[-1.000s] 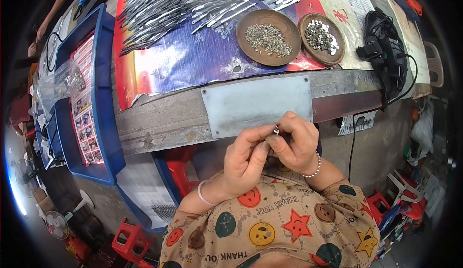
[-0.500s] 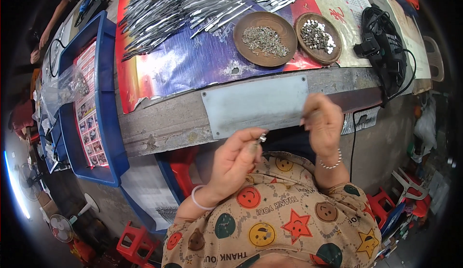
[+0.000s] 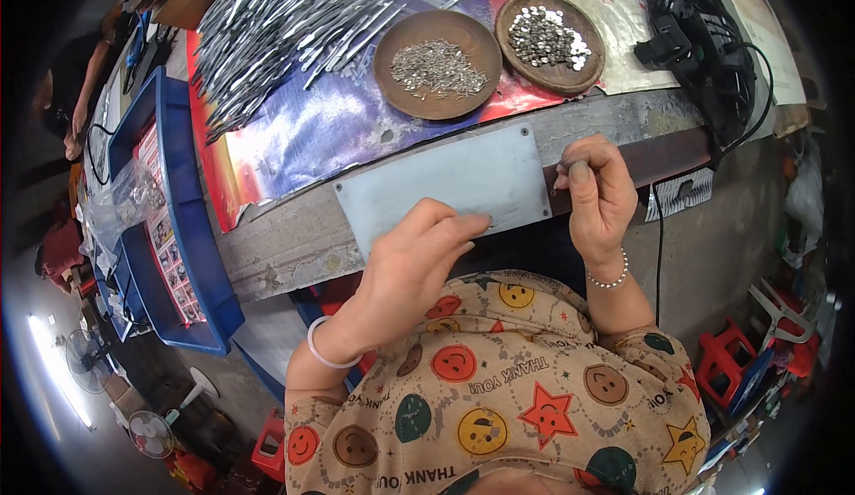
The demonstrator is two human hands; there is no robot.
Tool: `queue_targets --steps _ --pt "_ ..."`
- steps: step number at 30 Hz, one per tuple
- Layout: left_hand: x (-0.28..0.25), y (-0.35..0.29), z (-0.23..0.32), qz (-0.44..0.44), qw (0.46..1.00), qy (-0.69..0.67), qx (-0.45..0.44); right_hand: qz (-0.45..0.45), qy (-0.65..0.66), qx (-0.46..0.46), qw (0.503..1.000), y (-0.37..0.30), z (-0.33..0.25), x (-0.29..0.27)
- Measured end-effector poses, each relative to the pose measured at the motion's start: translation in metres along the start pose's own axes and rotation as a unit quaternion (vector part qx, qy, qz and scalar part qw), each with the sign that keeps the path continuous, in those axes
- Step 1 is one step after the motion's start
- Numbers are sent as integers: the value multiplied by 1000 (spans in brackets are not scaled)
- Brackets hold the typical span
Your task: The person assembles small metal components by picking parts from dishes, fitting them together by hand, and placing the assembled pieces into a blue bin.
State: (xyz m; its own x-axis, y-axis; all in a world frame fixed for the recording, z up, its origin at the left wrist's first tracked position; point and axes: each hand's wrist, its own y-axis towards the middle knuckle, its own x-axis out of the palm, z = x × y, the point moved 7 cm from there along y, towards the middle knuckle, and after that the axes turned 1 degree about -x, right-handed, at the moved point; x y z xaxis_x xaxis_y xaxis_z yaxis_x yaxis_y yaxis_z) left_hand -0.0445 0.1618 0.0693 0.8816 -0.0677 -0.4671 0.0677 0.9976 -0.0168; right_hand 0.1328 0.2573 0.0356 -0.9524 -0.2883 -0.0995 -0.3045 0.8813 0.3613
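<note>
My left hand [image 3: 417, 259] reaches palm down over the front edge of a pale metal plate [image 3: 445, 183] fixed to the bench edge. Its index finger is stretched out, with the thumb slightly apart below it. A tiny shiny bit shows by the index fingertip, too small to name. Off the plate's right end, my right hand [image 3: 598, 197] is closed, thumb against curled fingers. A small dark speck shows at those fingertips, but I cannot make out what they hold. Beyond the plate stand a brown dish of small metal pins [image 3: 436, 68] and a dish of small round metal pieces [image 3: 548, 41].
A heap of long thin metal strips [image 3: 294, 41] covers the back left of the bench. At left stands a blue bin [image 3: 191, 219] with printed sheets; at right lies a black cabled device [image 3: 699, 50]. Another person's arm [image 3: 85, 94] shows far left.
My left hand has turned palm down and moved onto the plate's edge; the shiny metal piece it pinched no longer shows there. My right hand has lowered slightly. The view has shifted.
</note>
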Motion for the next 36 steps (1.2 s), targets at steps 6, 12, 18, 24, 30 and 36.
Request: queue_targets --steps 6,12,18,24,30,36 --pt "23 23 5 -77 982 167 51 2 23 1 1000 1 2 -3" --pt "27 29 10 -179 946 249 100 -16 5 -2 1000 4 0 -1" --pt "22 26 2 -204 942 246 98 -30 6 24 999 9 1 5" --pt "7 11 -6 -196 944 256 62 -35 24 11 999 9 1 2" --pt "1 3 -10 -156 954 255 36 -39 39 13 998 8 0 -2" --pt "29 33 15 -185 940 277 76 -56 21 -1 998 10 -5 2"
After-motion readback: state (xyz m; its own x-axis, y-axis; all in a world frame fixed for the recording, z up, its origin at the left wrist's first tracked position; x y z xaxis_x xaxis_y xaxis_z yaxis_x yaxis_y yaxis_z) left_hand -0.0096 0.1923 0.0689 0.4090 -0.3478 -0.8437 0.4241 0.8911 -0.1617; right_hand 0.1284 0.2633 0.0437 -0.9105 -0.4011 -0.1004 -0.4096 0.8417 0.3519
